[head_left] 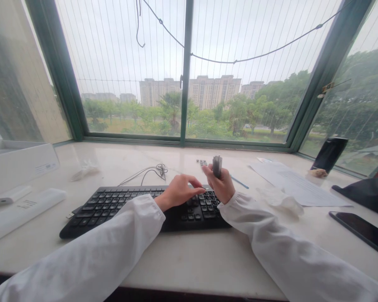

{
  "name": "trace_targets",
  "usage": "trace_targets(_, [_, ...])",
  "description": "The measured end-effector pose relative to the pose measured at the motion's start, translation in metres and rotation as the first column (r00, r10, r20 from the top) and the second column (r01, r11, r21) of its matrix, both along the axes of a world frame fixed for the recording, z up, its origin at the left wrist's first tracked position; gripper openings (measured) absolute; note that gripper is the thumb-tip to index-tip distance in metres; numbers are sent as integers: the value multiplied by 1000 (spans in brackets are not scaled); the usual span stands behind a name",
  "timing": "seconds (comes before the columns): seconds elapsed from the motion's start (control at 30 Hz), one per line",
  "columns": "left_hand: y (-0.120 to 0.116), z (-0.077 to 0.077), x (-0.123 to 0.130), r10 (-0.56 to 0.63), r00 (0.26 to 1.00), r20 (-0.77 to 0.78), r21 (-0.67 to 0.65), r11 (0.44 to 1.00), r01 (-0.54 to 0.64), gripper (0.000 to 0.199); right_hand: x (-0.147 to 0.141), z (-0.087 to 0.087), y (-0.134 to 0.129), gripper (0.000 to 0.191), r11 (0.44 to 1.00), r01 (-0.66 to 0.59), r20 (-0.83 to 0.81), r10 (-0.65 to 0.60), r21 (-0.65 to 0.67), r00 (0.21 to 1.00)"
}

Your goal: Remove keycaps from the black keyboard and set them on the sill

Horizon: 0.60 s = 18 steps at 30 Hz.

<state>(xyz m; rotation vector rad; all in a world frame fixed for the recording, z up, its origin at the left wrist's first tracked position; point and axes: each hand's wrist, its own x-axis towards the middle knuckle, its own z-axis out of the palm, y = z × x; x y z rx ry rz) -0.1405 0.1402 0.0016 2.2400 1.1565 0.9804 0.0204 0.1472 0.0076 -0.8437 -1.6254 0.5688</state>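
A black keyboard point(113, 207) lies on the pale windowsill desk point(189, 260). My left hand point(178, 191) hovers over its right side, fingers pinched together near the keys by the number pad; whether it holds a small part I cannot tell. My right hand point(222, 184) is just to the right, closed around a small dark grey tool point(217, 166) held upright above the number pad. Both arms wear white sleeves. A few small dark pieces point(202, 162) lie on the desk behind the hands.
A white box point(19, 163) and white packaging strips point(22, 209) sit at left. A thin cable point(148, 171) and crumpled tissue point(85, 170) lie behind the keyboard. Papers point(297, 184), tissue point(282, 199), a phone point(362, 228) and dark objects point(329, 153) occupy the right. Window behind.
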Motion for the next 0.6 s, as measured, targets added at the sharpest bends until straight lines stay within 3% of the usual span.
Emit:
trace_targets(0.13, [0, 0, 0, 111, 994, -11, 184, 977, -107, 19, 19, 2, 25, 39, 996, 71, 252, -55, -53, 966])
trace_targets(0.27, [2, -3, 0, 191, 981, -37, 292, 941, -173, 15, 24, -2, 33, 38, 988, -36, 381, 91, -150, 920])
trace_targets(0.6, [-2, 2, -1, 241, 968, -70, 295, 932, -211, 26, 31, -3, 38, 43, 977, -81, 477, 169, -199, 862])
